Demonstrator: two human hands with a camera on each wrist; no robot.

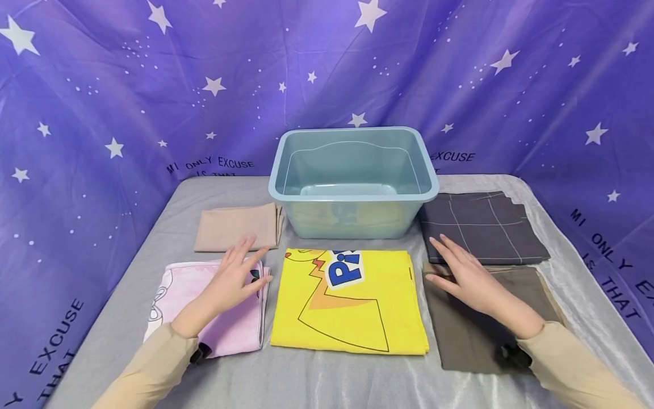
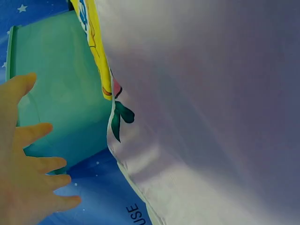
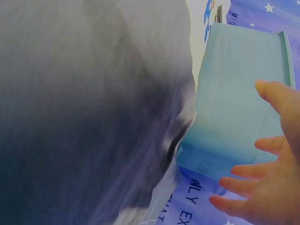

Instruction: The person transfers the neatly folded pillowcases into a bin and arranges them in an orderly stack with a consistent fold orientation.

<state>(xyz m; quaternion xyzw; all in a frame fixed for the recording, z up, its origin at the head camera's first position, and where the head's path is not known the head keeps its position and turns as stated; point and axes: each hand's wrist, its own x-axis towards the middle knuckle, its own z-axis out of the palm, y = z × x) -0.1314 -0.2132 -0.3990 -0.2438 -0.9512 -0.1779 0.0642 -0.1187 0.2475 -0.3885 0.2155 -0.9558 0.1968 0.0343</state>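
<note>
Fingers spread, my left hand [image 1: 231, 285] is over the folded pink cloth [image 1: 225, 335] with printed figures; it holds nothing. My right hand [image 1: 471, 283] is over the folded brown cloth [image 1: 470, 346], its fingertips reaching toward the dark checked cloth [image 1: 485, 224]. It holds nothing either. Between the hands lies a folded yellow cloth [image 1: 352, 324] with a cartoon print and blue letters. A folded beige cloth [image 1: 230, 227] lies beyond the left fingertips. Both wrist views show straight, parted fingers in front of the blue-green plastic tub [image 3: 239, 93].
The open tub [image 1: 352, 218] stands at the back middle, behind the yellow cloth, with nothing visible inside. A grey cloth covers the table [image 1: 352, 380]. Purple curtains [image 1: 306, 51] with white stars hang behind and at both sides.
</note>
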